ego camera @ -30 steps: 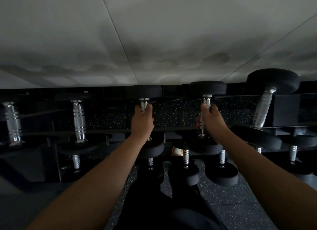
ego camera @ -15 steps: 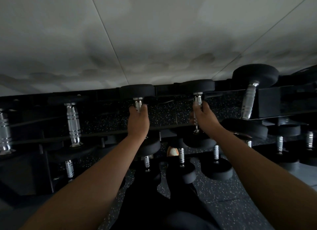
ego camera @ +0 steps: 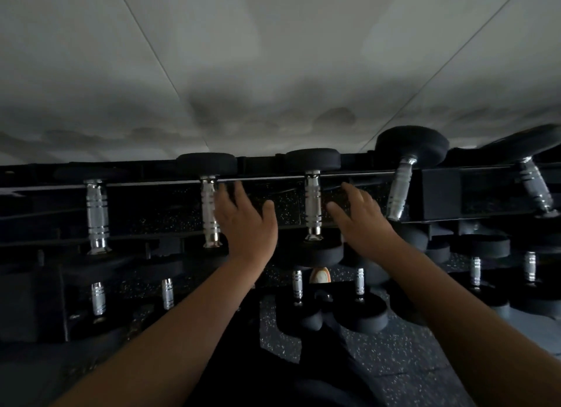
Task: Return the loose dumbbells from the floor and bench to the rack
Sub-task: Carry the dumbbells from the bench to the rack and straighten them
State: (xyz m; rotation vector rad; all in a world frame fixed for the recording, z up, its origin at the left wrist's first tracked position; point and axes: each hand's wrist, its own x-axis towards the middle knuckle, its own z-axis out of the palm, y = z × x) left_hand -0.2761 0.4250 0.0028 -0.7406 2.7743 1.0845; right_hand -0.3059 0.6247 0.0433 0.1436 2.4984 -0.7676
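Grip: both hands spread, holding nothing | left hand [ego camera: 246,224] just right of one dumbbell [ego camera: 210,207] handle | right hand [ego camera: 362,221] just right of second dumbbell [ego camera: 313,204] | both dumbbells rest on rack [ego camera: 440,194] top tier

One head-worn view — close to the rack [ego camera: 440,194], facing forward and down past outstretched arms

A gym's weights area. Black dumbbells [ego camera: 312,206] with chrome handles fill a tiered rack [ego camera: 440,194]. The floor [ego camera: 394,355] is speckled rubber.
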